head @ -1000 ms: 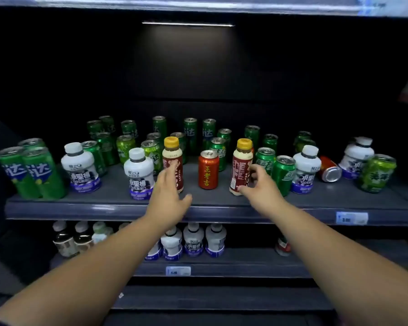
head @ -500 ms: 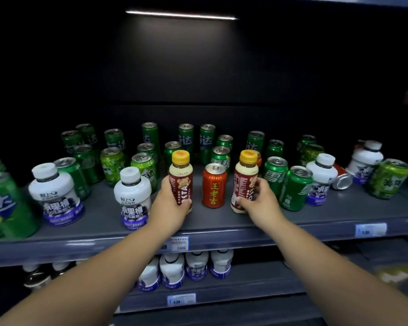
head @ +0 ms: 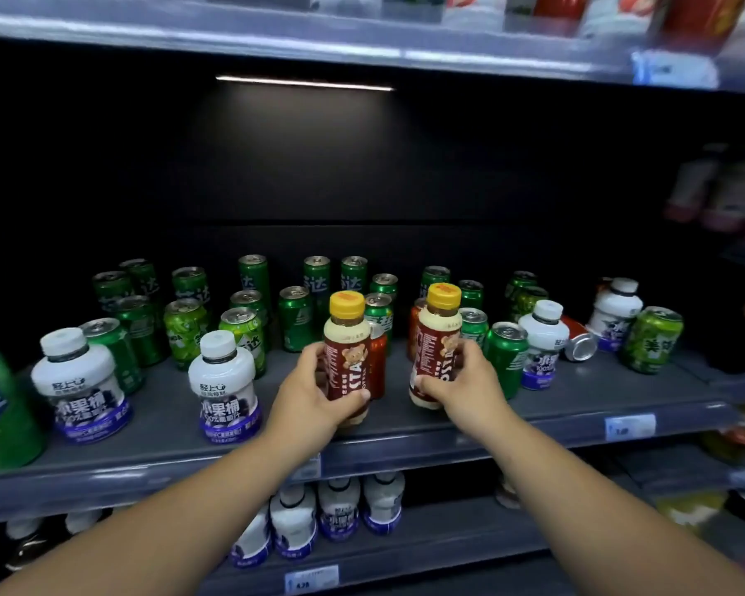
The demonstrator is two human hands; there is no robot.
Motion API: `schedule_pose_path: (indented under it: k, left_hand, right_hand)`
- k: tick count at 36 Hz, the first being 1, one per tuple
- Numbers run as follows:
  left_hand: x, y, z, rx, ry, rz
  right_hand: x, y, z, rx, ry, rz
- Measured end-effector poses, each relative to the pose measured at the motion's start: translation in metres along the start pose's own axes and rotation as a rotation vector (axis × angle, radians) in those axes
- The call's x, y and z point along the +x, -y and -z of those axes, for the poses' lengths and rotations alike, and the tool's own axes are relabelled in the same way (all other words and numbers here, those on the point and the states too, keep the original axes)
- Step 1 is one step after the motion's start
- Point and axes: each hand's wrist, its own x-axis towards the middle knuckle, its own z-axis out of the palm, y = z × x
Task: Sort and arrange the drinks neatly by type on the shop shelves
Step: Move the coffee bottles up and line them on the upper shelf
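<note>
My left hand [head: 315, 391] grips a brown bottle with a yellow cap [head: 347, 337], held upright just above the front of the grey middle shelf [head: 405, 440]. My right hand [head: 465, 387] grips a second brown yellow-capped bottle [head: 437, 337], tilted slightly left. A red can [head: 377, 363] stands between and behind them, mostly hidden. Several green cans [head: 295, 318] crowd the back of the shelf. White bottles with purple labels [head: 226, 385] stand at the front left and right.
A red can [head: 579, 339] lies on its side at the right among green cans. The lower shelf [head: 405, 548] holds more white bottles [head: 338, 514]. An upper shelf [head: 362, 36] with blurred drinks runs overhead. Price tags [head: 629, 425] hang on the shelf edges.
Both hands closed round the brown bottles and lifted them off the shelf toward me. The camera moved closer and tilted up, showing the upper shelf.
</note>
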Motion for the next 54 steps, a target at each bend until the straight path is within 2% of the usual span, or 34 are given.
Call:
schedule_pose_path:
  k: [9, 19, 25, 37, 54]
  left_hand:
    - [-0.014, -0.130, -0.063, -0.073, 0.038, -0.183]
    - [-0.026, -0.285, -0.119, -0.080, 0.002, -0.369]
    - [-0.032, -0.349, -0.150, -0.087, 0.019, -0.426]
    - [-0.020, -0.421, -0.207, -0.086, 0.103, -0.512]
    - [0.091, -0.487, -0.276, -0.072, 0.049, -0.682]
  right_hand:
    - [-0.046, 0.051, 0.129, -0.061, -0.149, 0.155]
    - [-0.097, 0.095, 0.301, -0.209, -0.324, 0.186]
    - [-0.116, 0.103, 0.373, -0.214, -0.419, 0.196]
    - [-0.104, 0.094, 0.442, -0.092, -0.588, 0.141]
    - [0.006, 0.080, 0.513, -0.051, -0.699, 0.243]
